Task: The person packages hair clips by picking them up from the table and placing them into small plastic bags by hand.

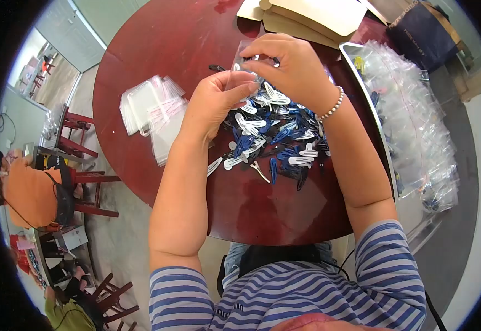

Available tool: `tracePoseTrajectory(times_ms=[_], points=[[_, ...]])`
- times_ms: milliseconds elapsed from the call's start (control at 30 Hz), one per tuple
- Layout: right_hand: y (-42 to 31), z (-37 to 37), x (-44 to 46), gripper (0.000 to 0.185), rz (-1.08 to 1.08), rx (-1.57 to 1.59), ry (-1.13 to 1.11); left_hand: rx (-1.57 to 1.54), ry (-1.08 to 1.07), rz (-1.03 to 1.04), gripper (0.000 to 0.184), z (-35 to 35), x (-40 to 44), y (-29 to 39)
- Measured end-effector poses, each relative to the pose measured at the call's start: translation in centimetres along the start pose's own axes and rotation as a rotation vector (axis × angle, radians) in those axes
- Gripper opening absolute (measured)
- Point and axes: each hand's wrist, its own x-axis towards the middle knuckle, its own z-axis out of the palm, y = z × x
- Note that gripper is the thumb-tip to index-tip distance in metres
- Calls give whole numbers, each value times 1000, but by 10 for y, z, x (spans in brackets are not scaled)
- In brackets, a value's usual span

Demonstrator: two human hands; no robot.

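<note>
Bags of clear plastic lie in a loose stack point(141, 105) at the left of the red table point(141, 49); we judge them very light, limp and slippery, likely to cling together, so a corner or an open edge seems the best place to lift. Next comes our left hand point(213, 105), thumb and finger pinching one clear bag point(238, 63) over the far side of the clip pile point(270, 129). That held bag should crumple easily, so a gentle pinch at its edge looks enough. The loose clips should be light, stiff and springy, easiest to take by the rounded end. Our right hand point(290, 69), a beaded bracelet point(339, 98) at its wrist, bends thumb and fingers over the same bag; we cannot tell whether they grip film, a clip or both. Further right, a white-rimmed tray point(355, 70) bears filled bags point(411, 121), which should be a little heavier and slide on one another. Counting across the same way, we get one stack, its bags overlapping too much to number; one bag in the hands; white, blue and black clips past counting; one pale tan clip point(260, 172) at the pile's near edge; one bracelet; and one tray, its bags also past counting.
</note>
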Motion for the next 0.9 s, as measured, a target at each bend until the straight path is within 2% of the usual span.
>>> tracePoseTrajectory(times_ms=[100, 167, 300, 467, 633, 767, 833, 900], points=[[5, 1, -1, 11, -19, -55, -17, -60, -5, -13, 27, 1, -2, 3], [4, -3, 1, 11, 71, 40, 93, -37, -13, -51, 24, 0, -2, 7], [6, -6, 0, 13, 98, 19, -11, -95, -24, -68, 24, -1, -3, 10], [3, 2, -1, 14, 157, 35, 0, -107, -30, -120, 22, -1, -3, 10], [-7, 0, 1, 17, 179, -116, -93, -63, -53, -81, 22, -3, -2, 6], [4, 6, -3, 19, 25, -239, -44, -42, -68, -90, 25, -1, -4, 7], [4, 8, -4, 20, 220, -109, 67, -37, -82, -105, 25, -1, -4, 9], [5, 4, -4, 22, 243, -100, 64, -32, -98, -123, 26, -1, -5, 10]])
